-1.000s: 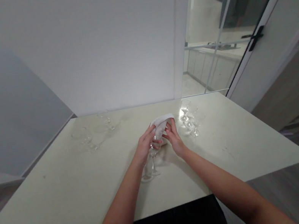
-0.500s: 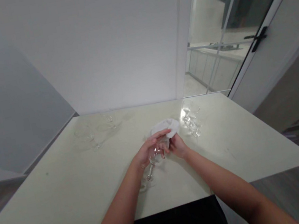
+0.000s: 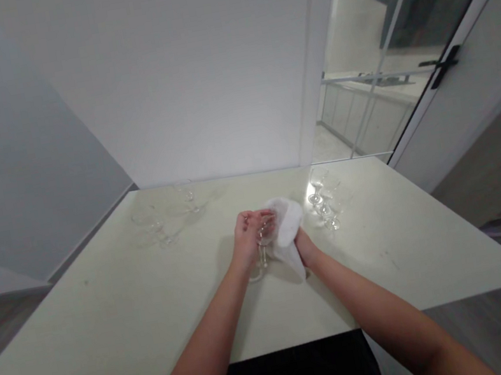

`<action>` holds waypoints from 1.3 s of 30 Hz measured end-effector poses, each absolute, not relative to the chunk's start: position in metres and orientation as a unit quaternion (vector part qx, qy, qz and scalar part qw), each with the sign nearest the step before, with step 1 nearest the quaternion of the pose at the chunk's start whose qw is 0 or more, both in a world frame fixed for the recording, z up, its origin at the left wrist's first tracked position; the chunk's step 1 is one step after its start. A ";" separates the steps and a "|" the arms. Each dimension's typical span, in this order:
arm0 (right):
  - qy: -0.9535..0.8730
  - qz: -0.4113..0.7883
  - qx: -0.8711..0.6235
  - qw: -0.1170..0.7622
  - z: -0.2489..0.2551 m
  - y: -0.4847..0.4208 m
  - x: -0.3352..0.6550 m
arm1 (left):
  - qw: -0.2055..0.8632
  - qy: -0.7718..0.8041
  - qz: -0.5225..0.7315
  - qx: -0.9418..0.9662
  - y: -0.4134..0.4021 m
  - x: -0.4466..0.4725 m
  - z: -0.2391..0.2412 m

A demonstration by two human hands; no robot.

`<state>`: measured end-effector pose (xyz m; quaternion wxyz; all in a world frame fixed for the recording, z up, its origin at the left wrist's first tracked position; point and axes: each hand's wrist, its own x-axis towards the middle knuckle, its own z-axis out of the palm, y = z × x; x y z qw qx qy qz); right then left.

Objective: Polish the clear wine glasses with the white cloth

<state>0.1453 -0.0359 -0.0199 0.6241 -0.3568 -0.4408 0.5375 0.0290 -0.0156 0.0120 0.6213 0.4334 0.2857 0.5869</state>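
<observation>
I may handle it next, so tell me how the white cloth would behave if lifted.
The white cloth is probably floppy: it bends in soft folds and droops to a pointed corner beside the right hand. It is likely light, as it looks thin.

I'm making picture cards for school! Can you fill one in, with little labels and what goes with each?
Left hand: on the bowl of a stemmed glass
Right hand: holding a white cloth
Cloth and glass: cloth against the bowl
Other glasses: some on the left, some on the right; too see-through to count surely
Table: pale top
Door handle: black, at the right
</observation>
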 end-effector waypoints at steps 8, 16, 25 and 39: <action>-0.407 0.532 -0.341 0.660 -0.032 -0.037 0.149 | 0.312 0.348 0.532 0.706 -0.023 0.038 0.002; -0.331 0.531 -0.363 0.690 -0.023 -0.031 0.154 | 0.210 0.355 0.464 0.784 -0.013 0.030 -0.011; -0.206 0.492 -0.376 0.757 -0.020 -0.025 0.159 | 0.161 0.412 0.424 0.790 -0.022 0.032 -0.010; -0.333 0.432 -0.382 0.746 -0.024 -0.020 0.169 | -0.026 0.449 0.302 0.841 -0.026 0.035 -0.004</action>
